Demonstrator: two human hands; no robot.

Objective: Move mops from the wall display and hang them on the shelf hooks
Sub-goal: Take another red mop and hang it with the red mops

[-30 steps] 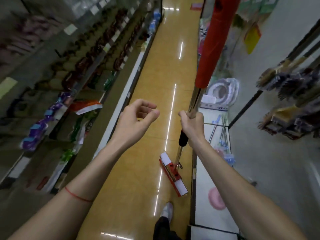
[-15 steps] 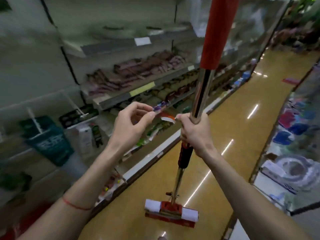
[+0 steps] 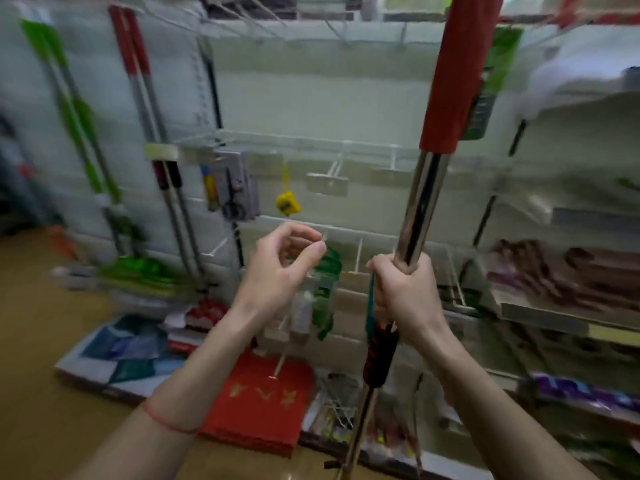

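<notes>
My right hand [image 3: 403,292] grips the chrome shaft of a mop [image 3: 420,199] held nearly upright; its upper grip is red and its head is out of view below. My left hand [image 3: 280,268] floats just left of it, fingers loosely curled, holding nothing. Behind the hands stands a white shelf unit with wire hooks [image 3: 332,171] sticking out, mostly bare. At the left end of it hang red-handled mops [image 3: 145,109] and green-handled mops [image 3: 72,112], their heads near the floor.
A yellow tag item [image 3: 287,202] and a scissors pack [image 3: 235,192] hang on hooks. Red mats [image 3: 263,400] and folded cloths [image 3: 124,351] lie on the bottom shelf. Shelves with packaged goods [image 3: 568,275] run to the right. Tan floor [image 3: 41,358] lies at left.
The view has swung left from the aisle to face the hook shelf squarely. My right hand keeps its grip on the mop; my left hand stays empty beside it.
</notes>
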